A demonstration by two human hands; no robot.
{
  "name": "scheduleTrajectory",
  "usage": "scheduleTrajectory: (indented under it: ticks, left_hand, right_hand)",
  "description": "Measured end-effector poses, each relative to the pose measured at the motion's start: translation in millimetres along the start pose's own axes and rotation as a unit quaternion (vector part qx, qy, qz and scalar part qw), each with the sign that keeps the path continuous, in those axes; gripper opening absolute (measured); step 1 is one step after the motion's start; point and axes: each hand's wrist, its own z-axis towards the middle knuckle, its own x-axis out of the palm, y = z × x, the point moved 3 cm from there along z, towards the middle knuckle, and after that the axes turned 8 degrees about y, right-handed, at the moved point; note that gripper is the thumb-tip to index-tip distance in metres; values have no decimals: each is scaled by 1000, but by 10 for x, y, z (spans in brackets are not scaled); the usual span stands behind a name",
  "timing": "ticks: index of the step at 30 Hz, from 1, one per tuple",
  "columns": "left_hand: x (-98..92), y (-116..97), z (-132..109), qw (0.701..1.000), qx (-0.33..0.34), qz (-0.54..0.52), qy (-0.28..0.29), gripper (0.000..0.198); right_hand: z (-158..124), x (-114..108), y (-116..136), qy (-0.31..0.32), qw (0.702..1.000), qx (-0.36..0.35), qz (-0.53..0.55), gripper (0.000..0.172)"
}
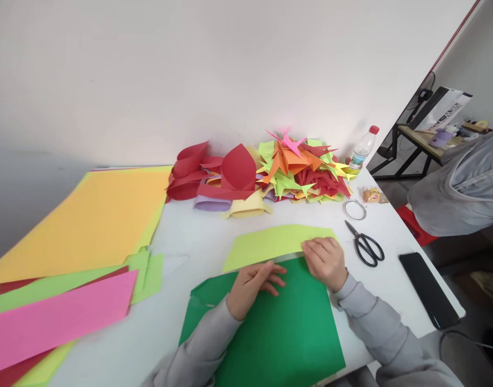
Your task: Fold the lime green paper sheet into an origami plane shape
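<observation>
A lime-green paper strip lies across the table just beyond a dark green sheet. My right hand is closed, pinching the near edge of the strip towards its right end. Over the upper part of the dark green sheet hovers my left hand, its fingers apart and holding nothing. The thumb of that hand is close to the strip's near edge; I cannot tell if they touch. The dark green sheet has a crumpled upper left corner.
Black scissors, a tape roll and a phone lie at right. Folded paper shapes and a bottle stand by the wall. Yellow-orange sheets and a pink strip lie left. A person is at far right.
</observation>
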Motion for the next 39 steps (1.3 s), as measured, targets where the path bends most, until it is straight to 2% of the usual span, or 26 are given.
scheduleTrajectory:
  ticks: [2,4,6,8,10,12,14,15,17,18,19,21,23,24,26,28,31,33,37,39]
  left_hand:
    - [112,26,36,994,-40,-106,1,54]
    - [101,12,60,985,-33,-158,-57,47]
    - [9,-21,63,975,-9,-185,-121,39]
    - [-112,-60,54,964,16,-211,-160,35]
    - [-237,-102,39,955,42,-223,-190,33]
    - [-340,-136,21,950,65,-225,-208,30]
    - [-402,-155,1,953,77,-216,-196,29]
    - [-413,-156,-10,960,76,-208,-173,28]
    - [-392,-140,-39,977,58,-182,-95,28]
    - [-362,-125,-59,984,44,-167,-45,30]
    - [-323,-109,-82,988,32,-150,5,33]
    - [-233,-82,-130,988,11,-119,93,40]
    - [-150,-70,-165,984,1,-102,148,43]
    - [-117,-66,-172,981,-5,-103,162,42]
    - [-70,-54,-169,977,-27,-121,174,40]
    - [-40,-27,-151,971,-65,-139,183,39]
    - [-3,9,-119,965,-110,-138,194,38]
    - [25,13,-101,971,-117,-124,170,40]
    - [102,8,-105,987,-100,-106,72,74]
    - [156,24,-121,989,-91,-96,62,87]
  right_hand:
    - [23,21,143,22,998,-63,16,23]
    - [38,34,207,39,995,-91,16,22]
    - [37,31,172,34,996,-84,4,21]
    - [15,15,56,15,998,-60,-7,20]
    - [-27,-3,-104,-5,1000,-25,-9,18]
    - [-70,-20,-272,-27,999,39,6,18]
    - [-108,-39,-428,-65,985,152,55,15]
    - [-124,-38,-488,-79,968,215,104,15]
    - [-140,8,-555,-71,906,323,264,22]
    - [-139,55,-552,-42,857,359,367,29]
    - [-133,108,-521,2,796,379,472,34]
    - [-121,195,-394,111,656,374,646,42]
    - [-129,224,-255,197,538,348,743,46]
    - [-139,224,-201,221,497,338,768,47]
    - [-159,210,-139,232,448,331,797,51]
    - [-166,190,-119,218,438,335,805,51]
    - [-146,162,-104,207,456,344,795,46]
    - [-113,143,-64,210,467,339,789,46]
    - [-33,98,102,238,507,297,774,45]
    - [-10,77,178,234,517,292,770,43]
